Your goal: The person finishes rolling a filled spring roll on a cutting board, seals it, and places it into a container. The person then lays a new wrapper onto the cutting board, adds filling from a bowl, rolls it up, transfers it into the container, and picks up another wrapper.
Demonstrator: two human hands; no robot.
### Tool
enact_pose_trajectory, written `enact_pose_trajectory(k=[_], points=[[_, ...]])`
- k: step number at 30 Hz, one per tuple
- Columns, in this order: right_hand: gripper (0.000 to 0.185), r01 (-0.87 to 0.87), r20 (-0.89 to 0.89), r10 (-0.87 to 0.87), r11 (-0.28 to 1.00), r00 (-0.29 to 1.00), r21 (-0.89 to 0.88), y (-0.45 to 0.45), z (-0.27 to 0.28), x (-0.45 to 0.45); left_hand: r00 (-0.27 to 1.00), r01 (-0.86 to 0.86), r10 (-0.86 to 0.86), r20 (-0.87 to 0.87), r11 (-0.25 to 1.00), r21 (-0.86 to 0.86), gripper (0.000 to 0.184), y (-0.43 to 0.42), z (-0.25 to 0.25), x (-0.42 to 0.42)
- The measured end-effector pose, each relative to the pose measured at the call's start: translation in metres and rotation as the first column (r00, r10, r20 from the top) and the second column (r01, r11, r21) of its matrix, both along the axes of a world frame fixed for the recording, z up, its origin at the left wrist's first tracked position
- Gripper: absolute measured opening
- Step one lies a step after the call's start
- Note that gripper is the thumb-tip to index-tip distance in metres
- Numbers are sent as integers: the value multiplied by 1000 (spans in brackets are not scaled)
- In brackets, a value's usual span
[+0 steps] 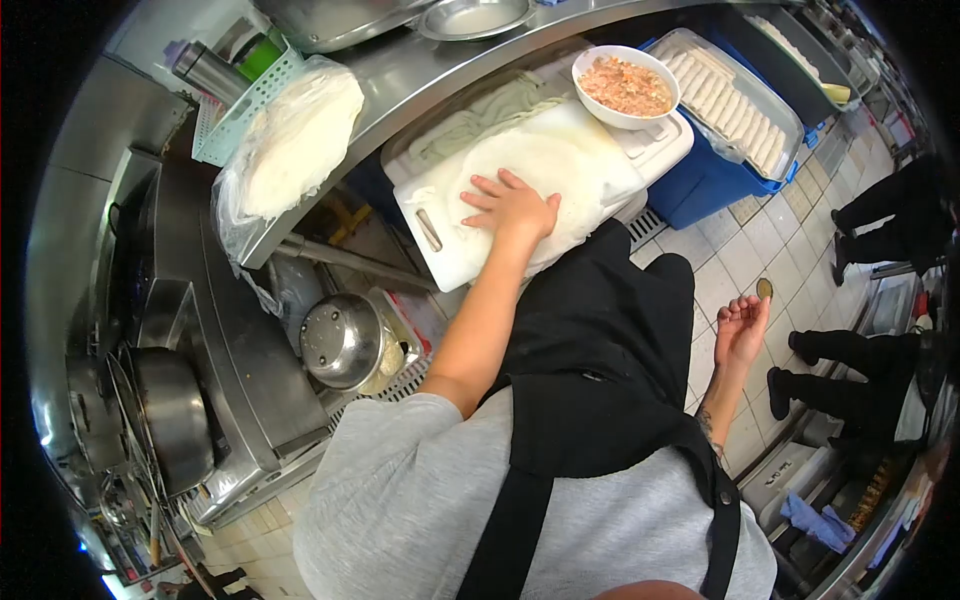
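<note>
My left hand [512,210] lies palm down, fingers spread, on a stack of thin white dough sheets [590,165]. The sheets rest on a white cutting board [462,268] with a handle slot, tilted above my lap. Off to the right, my right hand [740,332] is held over the floor, palm up with curled fingers. A small round brownish thing [764,288] shows at its fingertips; I cannot make out what it is. A white bowl [588,92] of orange-pink chopped filling [630,86] sits at the board's far right.
Pale rolls [730,105] fill a tray on a blue bin [690,190]. A greenish cloth [485,115] lies behind the sheets. More dough sheets [300,140] sit in plastic on the steel counter [400,85]. A metal bowl [340,340] stands low left. People's legs [850,375] are at right.
</note>
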State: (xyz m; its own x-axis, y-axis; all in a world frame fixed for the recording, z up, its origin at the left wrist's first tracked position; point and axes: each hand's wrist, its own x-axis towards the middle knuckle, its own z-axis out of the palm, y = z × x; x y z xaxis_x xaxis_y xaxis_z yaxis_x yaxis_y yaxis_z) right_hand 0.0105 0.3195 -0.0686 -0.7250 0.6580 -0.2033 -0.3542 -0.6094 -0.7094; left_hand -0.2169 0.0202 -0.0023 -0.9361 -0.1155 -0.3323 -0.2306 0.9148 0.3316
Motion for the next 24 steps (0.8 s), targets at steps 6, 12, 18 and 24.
enact_pose_trajectory(k=[6, 12, 18, 24], points=[[28, 56, 18, -57, 995, 998, 77, 5, -8, 12, 952, 287, -300, -65, 944, -161, 87, -2, 37, -22], [27, 83, 92, -85, 996, 992, 29, 5, -22, 20, 660, 674, -721, -212, 693, -257, 79, -16, -35, -48], [26, 52, 91, -57, 997, 994, 61, 1, -16, 2, 757, 505, -547, -358, 837, -212, 79, -10, -52, -50], [22, -32, 87, -36, 739, 996, 673, -46, 77, -120, 809, 405, -435, -396, 900, -161, 82, -3, -49, -44]])
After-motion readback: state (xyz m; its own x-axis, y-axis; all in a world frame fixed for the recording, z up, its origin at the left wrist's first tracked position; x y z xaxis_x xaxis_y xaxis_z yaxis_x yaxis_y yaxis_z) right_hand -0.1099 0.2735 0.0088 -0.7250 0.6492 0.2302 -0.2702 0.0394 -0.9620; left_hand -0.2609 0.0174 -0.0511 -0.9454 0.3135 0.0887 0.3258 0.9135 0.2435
